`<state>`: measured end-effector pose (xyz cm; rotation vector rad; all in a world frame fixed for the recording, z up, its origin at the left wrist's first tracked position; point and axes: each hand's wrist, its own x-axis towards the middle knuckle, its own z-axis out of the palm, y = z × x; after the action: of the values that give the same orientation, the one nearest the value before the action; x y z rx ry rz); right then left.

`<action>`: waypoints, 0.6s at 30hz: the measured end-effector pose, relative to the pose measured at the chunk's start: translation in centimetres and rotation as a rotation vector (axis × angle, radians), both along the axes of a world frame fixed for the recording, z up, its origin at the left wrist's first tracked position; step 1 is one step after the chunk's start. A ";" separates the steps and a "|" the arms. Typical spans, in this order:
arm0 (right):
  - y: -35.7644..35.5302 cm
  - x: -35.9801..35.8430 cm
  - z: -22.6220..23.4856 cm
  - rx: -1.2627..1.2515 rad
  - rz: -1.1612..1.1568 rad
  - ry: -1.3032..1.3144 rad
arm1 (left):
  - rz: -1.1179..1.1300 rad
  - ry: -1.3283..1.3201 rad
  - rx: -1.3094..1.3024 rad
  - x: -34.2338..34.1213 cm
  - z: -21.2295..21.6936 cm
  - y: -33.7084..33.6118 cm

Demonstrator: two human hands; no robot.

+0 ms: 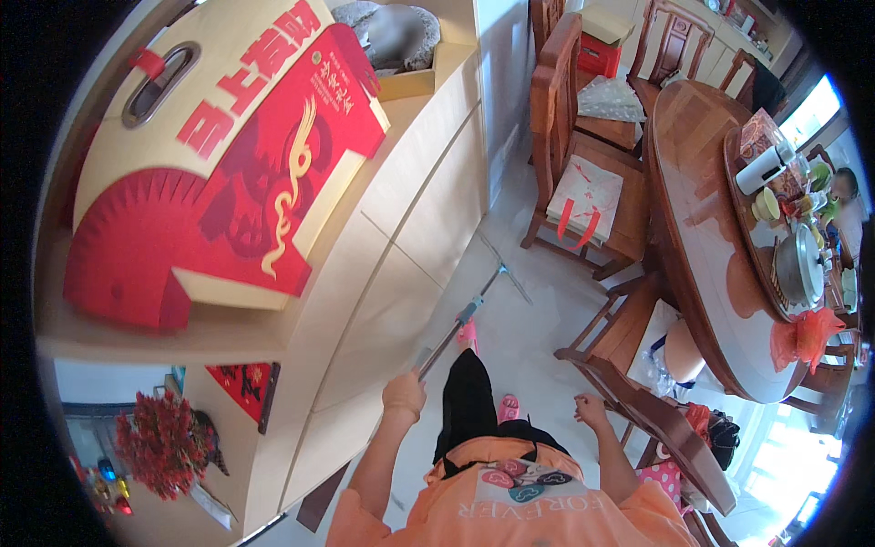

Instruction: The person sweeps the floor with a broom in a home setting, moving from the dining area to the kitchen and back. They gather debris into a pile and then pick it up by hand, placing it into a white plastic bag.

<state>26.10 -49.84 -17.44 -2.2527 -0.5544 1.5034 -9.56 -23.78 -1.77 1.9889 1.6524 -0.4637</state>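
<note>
- Red artificial flowers (pixel 150 442) sit at the far left, low down beside the cabinet.
- Cream and red gift box (pixel 214 150) with a handle slot lies flat on the cabinet top (pixel 228 333), close to its front edge and well out of the way of the floor.
- Left hand (pixel 405 394) is wrapped tight around the top end of the mop handle (pixel 448 339), fingers closed on the pole, so the long shaft can be steered from above.
- Mop handle runs forward and down to a thin flat head (pixel 504 268) resting on the pale floor tiles (pixel 538 319), just beside the cabinet front.
- Pink slippers (pixel 508 407) show on the feet below the black trousers.
- Right hand (pixel 590 410) hangs free beside the body, loosely curled on nothing, near a wooden chair (pixel 629 383).
- Round wooden table (pixel 702 228) at the right carries dishes along its far edge; 1 more chair (pixel 583 173) holds a red-ribboned bag.
</note>
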 end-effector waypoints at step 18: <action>-16.2 -2.1 -0.5 -0.120 -0.098 0.039 | 0.012 -0.104 0.220 1.7 -3.8 -7.2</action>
<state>23.97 -66.07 -17.94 -2.2986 -0.3450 1.5655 -7.88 -30.96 -5.58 2.1193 1.7105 -0.1756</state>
